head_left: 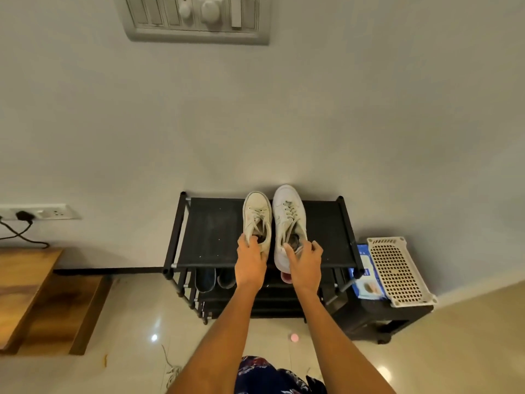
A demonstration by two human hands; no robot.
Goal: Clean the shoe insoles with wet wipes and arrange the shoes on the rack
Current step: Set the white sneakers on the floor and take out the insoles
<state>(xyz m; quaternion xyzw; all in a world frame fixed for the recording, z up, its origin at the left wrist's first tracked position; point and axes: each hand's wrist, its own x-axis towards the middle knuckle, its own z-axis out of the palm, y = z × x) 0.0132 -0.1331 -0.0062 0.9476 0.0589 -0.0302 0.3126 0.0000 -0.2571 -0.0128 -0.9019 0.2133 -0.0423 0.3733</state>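
Two white lace-up sneakers stand side by side, toes to the wall, on the top shelf of a black shoe rack (210,231). My left hand (250,263) grips the heel of the left sneaker (256,214), its thumb inside the opening. My right hand (304,261) holds the heel of the right sneaker (288,214), which sticks out slightly over the front edge. A blue pack of wet wipes (366,282) lies to the right of the rack.
A white perforated plastic basket (397,268) sits beside the wipes on a low black stand (397,317). Dark shoes (206,280) and a pink one (285,277) fill the lower shelves. Wooden furniture (31,291) stands at left, under a wall socket with a plugged cable (22,217).
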